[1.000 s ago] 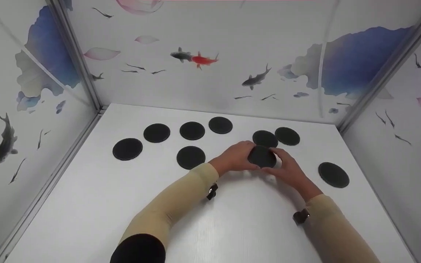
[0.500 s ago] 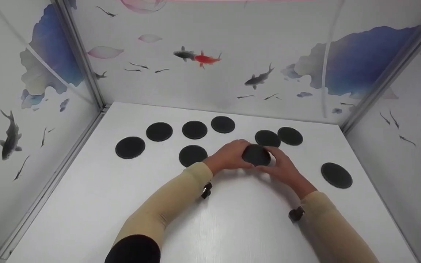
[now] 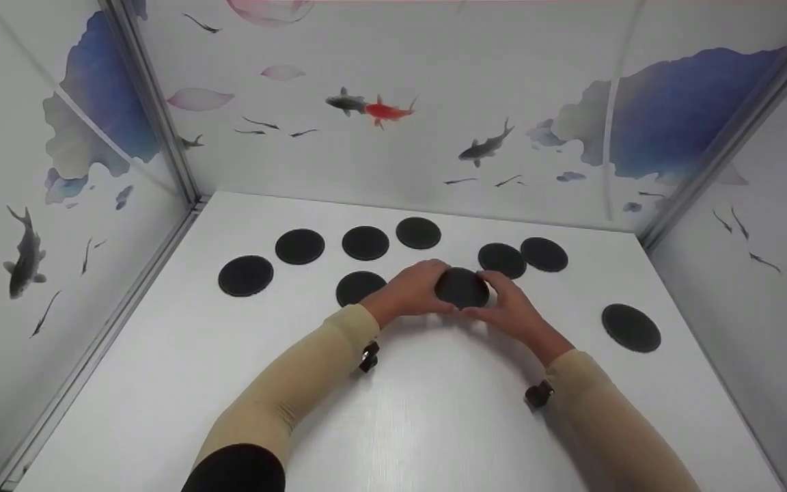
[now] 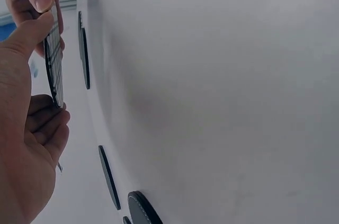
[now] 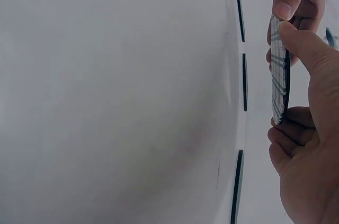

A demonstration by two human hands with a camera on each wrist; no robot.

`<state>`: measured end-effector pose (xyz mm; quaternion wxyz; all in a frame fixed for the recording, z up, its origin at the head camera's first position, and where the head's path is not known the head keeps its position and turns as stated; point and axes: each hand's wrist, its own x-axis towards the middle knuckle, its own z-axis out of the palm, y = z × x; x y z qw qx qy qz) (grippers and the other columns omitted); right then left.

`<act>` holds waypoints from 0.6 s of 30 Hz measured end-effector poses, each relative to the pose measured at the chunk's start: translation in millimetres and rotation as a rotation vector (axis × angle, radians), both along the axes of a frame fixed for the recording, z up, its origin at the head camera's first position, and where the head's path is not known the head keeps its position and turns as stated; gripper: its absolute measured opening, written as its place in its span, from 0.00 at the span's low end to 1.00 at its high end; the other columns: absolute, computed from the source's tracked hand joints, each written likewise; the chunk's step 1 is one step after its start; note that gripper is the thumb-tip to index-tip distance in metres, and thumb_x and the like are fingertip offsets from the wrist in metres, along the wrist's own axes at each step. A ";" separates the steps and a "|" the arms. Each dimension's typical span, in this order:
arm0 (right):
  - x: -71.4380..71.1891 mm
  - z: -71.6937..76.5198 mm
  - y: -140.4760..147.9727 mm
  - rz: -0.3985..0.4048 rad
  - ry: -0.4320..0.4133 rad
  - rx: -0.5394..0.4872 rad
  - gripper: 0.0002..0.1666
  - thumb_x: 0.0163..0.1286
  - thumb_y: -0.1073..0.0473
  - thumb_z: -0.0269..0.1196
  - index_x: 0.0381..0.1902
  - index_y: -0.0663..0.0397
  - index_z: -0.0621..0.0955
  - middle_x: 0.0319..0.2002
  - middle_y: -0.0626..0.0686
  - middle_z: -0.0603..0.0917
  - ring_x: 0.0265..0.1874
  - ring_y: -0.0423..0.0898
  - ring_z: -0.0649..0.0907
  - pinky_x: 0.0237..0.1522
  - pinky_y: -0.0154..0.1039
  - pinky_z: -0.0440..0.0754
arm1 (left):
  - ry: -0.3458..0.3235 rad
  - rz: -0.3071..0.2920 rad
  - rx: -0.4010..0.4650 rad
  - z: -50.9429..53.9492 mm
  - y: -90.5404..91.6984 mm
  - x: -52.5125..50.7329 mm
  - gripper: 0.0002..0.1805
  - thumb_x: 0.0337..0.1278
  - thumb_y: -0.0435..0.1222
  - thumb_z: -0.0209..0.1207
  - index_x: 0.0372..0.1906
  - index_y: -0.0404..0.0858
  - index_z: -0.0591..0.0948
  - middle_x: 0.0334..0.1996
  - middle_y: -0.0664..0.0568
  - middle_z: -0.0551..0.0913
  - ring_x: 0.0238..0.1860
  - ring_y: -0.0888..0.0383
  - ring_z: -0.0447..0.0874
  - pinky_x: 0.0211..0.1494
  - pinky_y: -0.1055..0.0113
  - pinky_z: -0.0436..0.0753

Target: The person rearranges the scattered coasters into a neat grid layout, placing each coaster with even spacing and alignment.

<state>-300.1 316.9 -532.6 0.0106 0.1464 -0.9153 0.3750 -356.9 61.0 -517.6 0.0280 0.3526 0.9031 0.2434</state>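
Observation:
Both hands hold one round black coaster (image 3: 462,288) just above the white table. My left hand (image 3: 410,290) grips its left edge, thumb toward me and fingers at the far side. On its right edge, my right hand (image 3: 513,311) pinches it the same way, the thumbs close together. Black faces up; the wrist views show a pale checked underside (image 4: 55,70) turned toward the table. Just beyond the hands lie two black coasters, a nearer one (image 3: 501,260) and a farther one (image 3: 544,254), edges close together. Another coaster (image 3: 359,288) is partly hidden behind the left hand.
More black coasters lie flat: one at the left (image 3: 246,275), several along the back, such as the one at back centre (image 3: 418,233), and one at the right (image 3: 631,328). Panels printed with fish, such as the back wall (image 3: 393,164), enclose the table on three sides.
Both hands have moved left together with the held coaster, away from the right-hand pair. The left hand now covers part of the near-left coaster. The view has shifted slightly.

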 end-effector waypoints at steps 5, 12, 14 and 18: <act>-1.2 0.3 -12.2 0.002 -0.020 0.001 0.56 0.66 0.43 0.83 0.82 0.59 0.71 0.80 0.62 0.73 0.82 0.61 0.68 0.82 0.63 0.64 | -0.003 -0.005 0.015 -2.5 -12.4 -1.9 0.41 0.59 0.54 0.80 0.72 0.40 0.79 0.65 0.51 0.83 0.63 0.56 0.81 0.69 0.60 0.80; -3.2 0.0 -29.0 0.011 0.001 -0.007 0.54 0.66 0.49 0.84 0.81 0.61 0.72 0.78 0.63 0.75 0.81 0.61 0.70 0.82 0.61 0.66 | -0.018 -0.009 0.055 -2.0 -29.5 -3.2 0.42 0.57 0.52 0.82 0.72 0.39 0.79 0.66 0.51 0.83 0.65 0.55 0.81 0.71 0.60 0.79; -3.8 -0.9 -33.7 0.016 0.008 -0.001 0.53 0.66 0.50 0.84 0.81 0.62 0.72 0.77 0.63 0.75 0.80 0.62 0.71 0.81 0.61 0.67 | -0.026 -0.005 0.054 -1.6 -34.5 -1.5 0.43 0.57 0.52 0.82 0.73 0.38 0.78 0.67 0.50 0.83 0.66 0.54 0.80 0.71 0.59 0.78; -4.3 -1.8 -41.8 0.023 0.016 0.021 0.52 0.67 0.50 0.83 0.81 0.63 0.72 0.77 0.64 0.76 0.79 0.62 0.72 0.81 0.62 0.67 | -0.041 0.000 0.059 -1.1 -43.7 2.5 0.42 0.59 0.49 0.82 0.73 0.37 0.78 0.68 0.49 0.82 0.67 0.53 0.80 0.72 0.58 0.78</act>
